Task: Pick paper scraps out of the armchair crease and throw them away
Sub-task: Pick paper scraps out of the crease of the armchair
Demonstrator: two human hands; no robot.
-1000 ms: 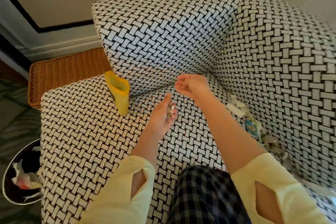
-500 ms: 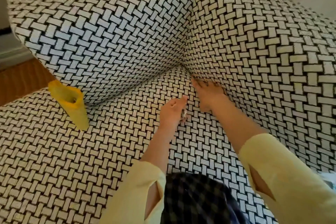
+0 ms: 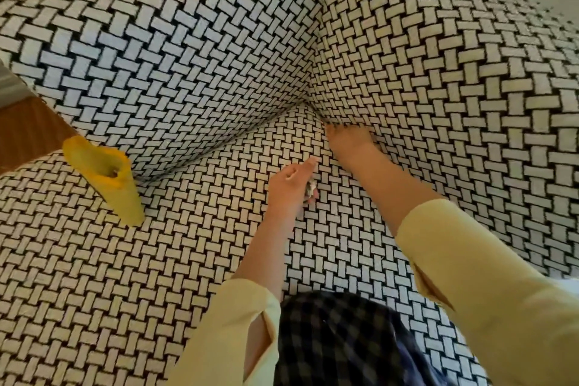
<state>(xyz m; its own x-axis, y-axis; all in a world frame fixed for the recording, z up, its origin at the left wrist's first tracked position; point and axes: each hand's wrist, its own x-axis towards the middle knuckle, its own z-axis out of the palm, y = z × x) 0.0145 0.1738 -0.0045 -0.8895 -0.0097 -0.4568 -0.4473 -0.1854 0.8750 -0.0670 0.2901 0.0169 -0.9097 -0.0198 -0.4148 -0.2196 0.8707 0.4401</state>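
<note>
The armchair [image 3: 156, 260] is covered in black-and-white basket-weave fabric. My left hand [image 3: 289, 183] hovers over the seat and holds small paper scraps [image 3: 310, 189] in its curled fingers. My right hand [image 3: 347, 138] reaches to the far corner, where its fingertips are tucked into the crease [image 3: 341, 122] between the seat and the right arm. What the fingertips touch is hidden in the crease. No loose scraps show along the visible crease.
A yellow cone-shaped wrapper [image 3: 105, 178] lies on the seat at the left, against the backrest. A strip of wicker surface [image 3: 28, 131] shows beyond the chair's left edge. My knee in checked trousers [image 3: 341, 341] rests on the seat front.
The view has swung left and closer to the corner. My right hand went from above the seat into the corner crease. The left hand kept its scraps. The bin and the right-side scraps left view.
</note>
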